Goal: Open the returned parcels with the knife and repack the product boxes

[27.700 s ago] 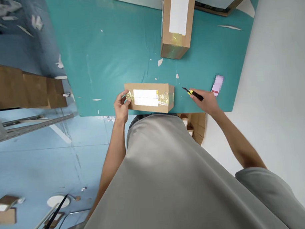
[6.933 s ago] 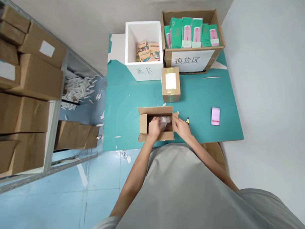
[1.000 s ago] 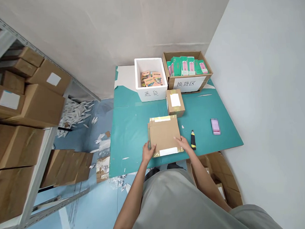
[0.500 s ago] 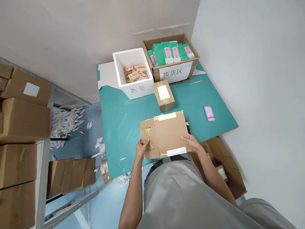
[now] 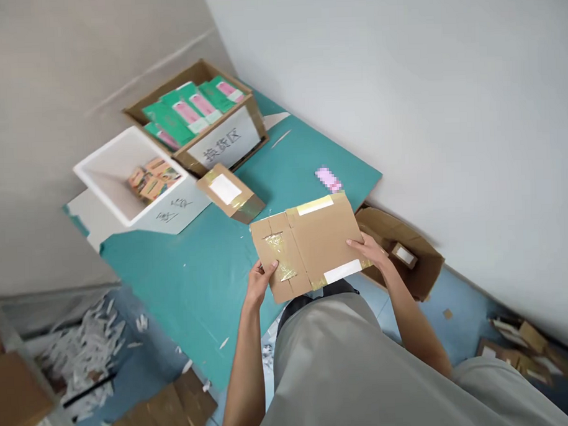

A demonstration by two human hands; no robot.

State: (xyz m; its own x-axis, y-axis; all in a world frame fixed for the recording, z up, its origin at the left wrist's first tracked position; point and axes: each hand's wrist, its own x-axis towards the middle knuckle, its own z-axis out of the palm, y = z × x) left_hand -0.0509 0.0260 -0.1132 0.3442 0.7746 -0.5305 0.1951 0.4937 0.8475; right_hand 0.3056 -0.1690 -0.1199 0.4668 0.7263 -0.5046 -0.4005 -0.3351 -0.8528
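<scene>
A flattened cardboard box [image 5: 325, 239] is held level in front of my body by both hands, over the near edge of the green table [image 5: 174, 273]. White label strips and yellowish tape run along its edges, and clear tape crosses its left flap. My left hand [image 5: 259, 282] pinches the left edge, thumb on top. On the opposite side my right hand [image 5: 368, 248] grips the right edge, its fingers partly hidden beneath. Beyond the flattened box stands a small closed carton [image 5: 230, 193] with a blank white label.
Behind are a white foam box [image 5: 172, 210] with orange packets and a carton [image 5: 257, 124] of green-and-pink packs. A blurred pink item [image 5: 328, 178] lies at right. An open carton [image 5: 428, 273] stands on the floor, right; flattened cardboard [image 5: 526, 353] lies farther off. Paper scraps [image 5: 90, 344] cover the floor left.
My view has swung to the right, so the table appears turned and shifted left. Both hands still hold the flattened box, which now sits nearer the open floor carton. More floor shows at right.
</scene>
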